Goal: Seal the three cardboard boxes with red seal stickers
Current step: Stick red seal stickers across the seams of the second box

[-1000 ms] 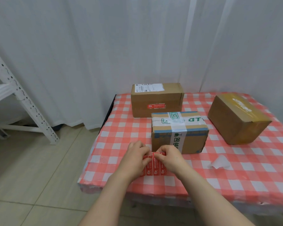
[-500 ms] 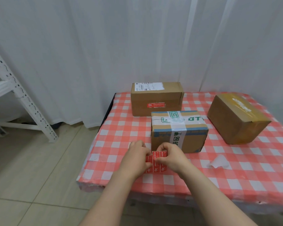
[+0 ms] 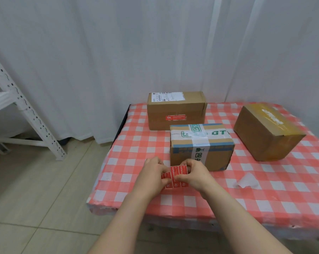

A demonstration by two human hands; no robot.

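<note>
Small parcel-packing corner, home or stockroom, can't tell which. Cues: taped cardboard boxes (image 3: 175,110), one with a shipping label (image 3: 167,96), on a checked tablecloth (image 3: 265,195); slotted steel rack (image 3: 35,121); white curtain (image 3: 100,61); tiled floor (image 3: 35,189).

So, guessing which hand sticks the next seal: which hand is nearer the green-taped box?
Right. Both pinch the sticker sheet, the right hand just before the green-taped box, the left hand beyond its front-left corner.

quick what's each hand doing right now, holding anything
Left hand: pinches the left side of the red sticker sheet.
Right hand: pinches the same sheet from the right.
</note>
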